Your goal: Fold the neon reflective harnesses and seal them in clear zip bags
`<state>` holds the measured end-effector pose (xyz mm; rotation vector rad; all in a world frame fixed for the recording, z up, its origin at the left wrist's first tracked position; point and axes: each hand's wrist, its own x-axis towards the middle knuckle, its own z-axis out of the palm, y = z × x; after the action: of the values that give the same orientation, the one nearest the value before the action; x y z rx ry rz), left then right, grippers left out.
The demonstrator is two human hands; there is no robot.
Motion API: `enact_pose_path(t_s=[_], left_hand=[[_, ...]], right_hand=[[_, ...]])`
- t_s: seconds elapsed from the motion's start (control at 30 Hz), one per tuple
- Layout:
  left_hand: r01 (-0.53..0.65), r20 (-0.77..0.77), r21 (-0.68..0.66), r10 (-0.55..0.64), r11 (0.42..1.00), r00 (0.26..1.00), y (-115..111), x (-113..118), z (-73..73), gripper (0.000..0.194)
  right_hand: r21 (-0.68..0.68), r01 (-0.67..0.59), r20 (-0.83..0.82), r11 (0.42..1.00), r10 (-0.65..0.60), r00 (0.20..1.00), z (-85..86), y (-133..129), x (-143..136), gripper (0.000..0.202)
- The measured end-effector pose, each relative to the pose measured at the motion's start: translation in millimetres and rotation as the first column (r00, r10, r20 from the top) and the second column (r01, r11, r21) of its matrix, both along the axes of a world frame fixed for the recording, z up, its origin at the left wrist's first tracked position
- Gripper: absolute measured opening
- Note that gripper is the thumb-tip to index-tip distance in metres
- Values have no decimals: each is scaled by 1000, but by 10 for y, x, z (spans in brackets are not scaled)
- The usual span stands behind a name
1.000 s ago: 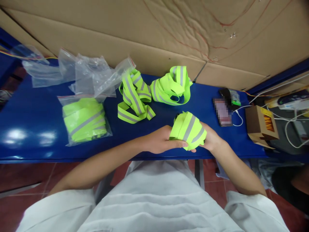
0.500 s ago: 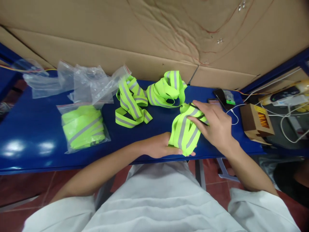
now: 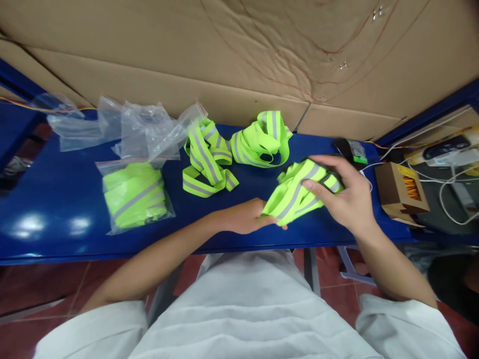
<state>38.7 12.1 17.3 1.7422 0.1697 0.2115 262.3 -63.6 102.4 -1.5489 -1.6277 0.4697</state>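
Note:
Between my two hands is a folded bundle of neon yellow strap [image 3: 295,192] with grey stripes and black buckles. My left hand [image 3: 249,217] pinches its lower left end. At the buckle end, my right hand [image 3: 342,194] grips the bundle, thumb on top and fingers behind. Behind it on the blue table lie a looped neon strap [image 3: 260,142] and a looser tangled strap [image 3: 207,159]. Farther left, a clear bag [image 3: 136,197] contains another folded neon strap.
Clear plastic bags [image 3: 145,132] are piled at the table's [image 3: 202,224] back left. A small cardboard box [image 3: 400,192], white cables and a phone [image 3: 342,148] are at the right. A cardboard panel [image 3: 168,60] stands behind. Part of a person shows at lower right.
The held bundle is more stretched out and tilted to the right. My right hand has moved right, showing more of the black buckles. My left hand has moved slightly up.

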Motion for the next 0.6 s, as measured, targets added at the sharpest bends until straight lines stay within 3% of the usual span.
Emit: enact_pose_path(t_s=[0.1, 0.27, 0.33, 0.4, 0.43, 0.53, 0.6], left_hand=[[-5, -40, 7, 5, 1000, 999, 55, -19, -39, 35], [67, -36, -61, -70, 996, 997, 22, 15, -138, 43], [56, -35, -89, -60, 994, 998, 2, 37, -151, 46], [85, -1, -118, -86, 989, 996, -20, 54, -124, 50], [120, 29, -126, -117, 985, 993, -34, 59, -94, 51], [217, 118, -111, -204, 970, 972, -94, 48, 43, 51], [197, 149, -85, -183, 977, 972, -130, 18, 137, 51]], right_hand=[[227, 10, 288, 974, -77, 954, 41, -65, 1, 46], [251, -27, 360, 968, -68, 931, -29, -119, 6, 45], [166, 33, 242, 986, -74, 968, -43, -115, 23, 43], [-55, 40, -23, 998, -41, 999, -43, -104, 25, 41], [-196, 0, -203, 981, -40, 978, -43, -98, 14, 42], [-491, -250, -656, 835, -166, 736, -85, -74, -70, 45], [-547, -399, -775, 736, -263, 575, -162, -53, -150, 43]])
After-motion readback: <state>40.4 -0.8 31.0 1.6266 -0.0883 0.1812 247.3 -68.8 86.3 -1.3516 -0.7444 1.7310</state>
